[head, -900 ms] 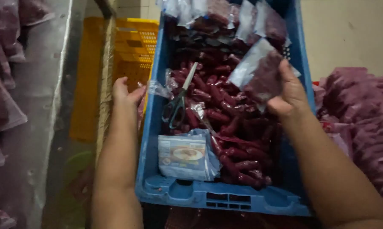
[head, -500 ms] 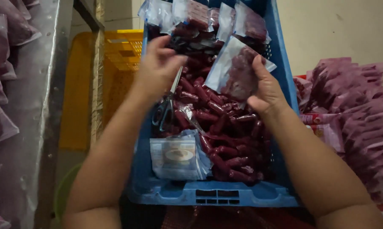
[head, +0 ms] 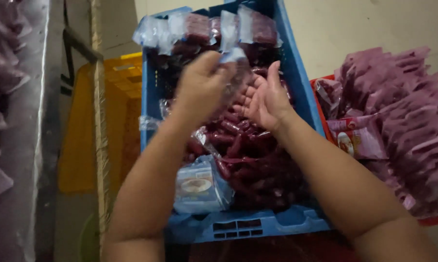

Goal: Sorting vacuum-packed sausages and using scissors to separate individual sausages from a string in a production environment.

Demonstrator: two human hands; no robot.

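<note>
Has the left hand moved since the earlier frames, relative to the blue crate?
Yes. The left hand went from the blue crate's left wall inward to its middle, meeting the right hand at the clear bag.

Both forearms bare — no sleeves, rings or watch on either grip (head: 202,85).

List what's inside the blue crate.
Blue crate holds loose red sausages, filled clear bags at the far end, and a stack of flat bags near the front. Left hand and right hand cover the middle; the bottom is hidden.
</note>
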